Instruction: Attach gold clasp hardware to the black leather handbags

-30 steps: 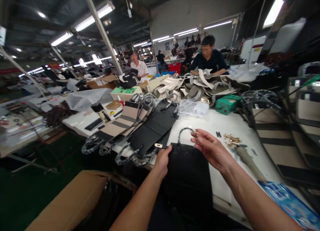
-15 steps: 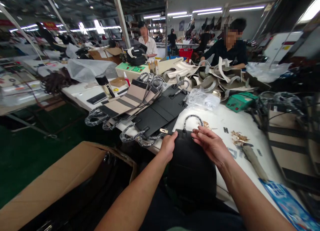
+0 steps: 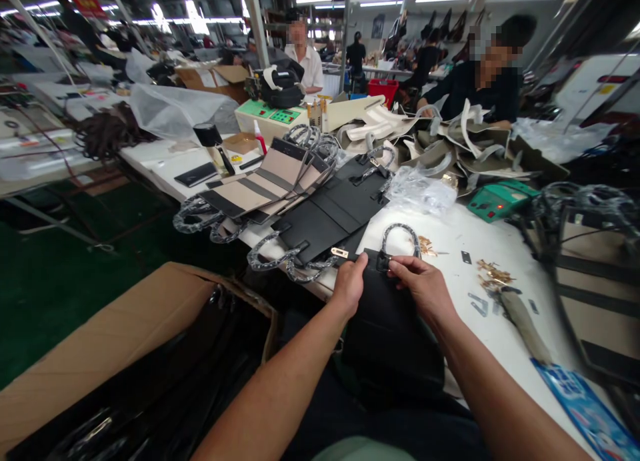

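Observation:
A black leather bag panel (image 3: 395,334) rests over my lap against the table edge. My left hand (image 3: 350,284) is closed on its upper left edge, thumb on top. Beside that thumb a strap with a gold metal plate (image 3: 340,252) sticks out to the left. A plastic-wrapped handle (image 3: 401,228) rises from the top of the panel. My right hand (image 3: 423,284) pinches with thumb and forefinger at the tab at the handle's base. Whatever is between those fingertips is too small to make out.
Black panels (image 3: 330,214) with wrapped handles lie stacked on the left. Gold hardware pieces (image 3: 493,274), a green device (image 3: 503,200) and a blue packet (image 3: 575,401) are on the right. An open cardboard box (image 3: 115,341) stands lower left. A co-worker (image 3: 480,94) sits across the table.
My right hand has moved in to the handle's base, its fingers now pinched at the tab; before, they hovered right of it around small brownish pieces. The view has shifted slightly.

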The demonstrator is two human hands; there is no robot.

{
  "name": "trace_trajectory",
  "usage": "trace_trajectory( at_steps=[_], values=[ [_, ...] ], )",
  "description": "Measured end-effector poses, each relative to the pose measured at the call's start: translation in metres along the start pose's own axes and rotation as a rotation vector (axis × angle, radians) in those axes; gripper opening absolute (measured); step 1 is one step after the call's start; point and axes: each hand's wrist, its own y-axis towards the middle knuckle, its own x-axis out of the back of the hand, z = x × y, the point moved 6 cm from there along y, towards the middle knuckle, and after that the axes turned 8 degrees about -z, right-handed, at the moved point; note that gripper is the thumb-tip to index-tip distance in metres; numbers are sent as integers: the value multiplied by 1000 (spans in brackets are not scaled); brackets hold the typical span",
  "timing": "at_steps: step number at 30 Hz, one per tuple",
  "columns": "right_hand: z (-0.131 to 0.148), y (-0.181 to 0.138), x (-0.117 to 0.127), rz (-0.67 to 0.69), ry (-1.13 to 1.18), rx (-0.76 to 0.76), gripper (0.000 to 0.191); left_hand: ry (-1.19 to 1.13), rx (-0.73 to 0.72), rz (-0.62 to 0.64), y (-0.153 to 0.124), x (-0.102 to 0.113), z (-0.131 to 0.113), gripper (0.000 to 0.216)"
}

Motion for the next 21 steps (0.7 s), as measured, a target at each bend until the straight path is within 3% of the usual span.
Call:
trace_trajectory(
  at_steps=[11,21],
  values=[
    [8,-8,-13,-76,-339,184,36,4,16,45,-2,-2,0,50],
    [21,-15,-27,-158,-524,350,19,91,-65,14,-3,0,-5,51]
  ],
)
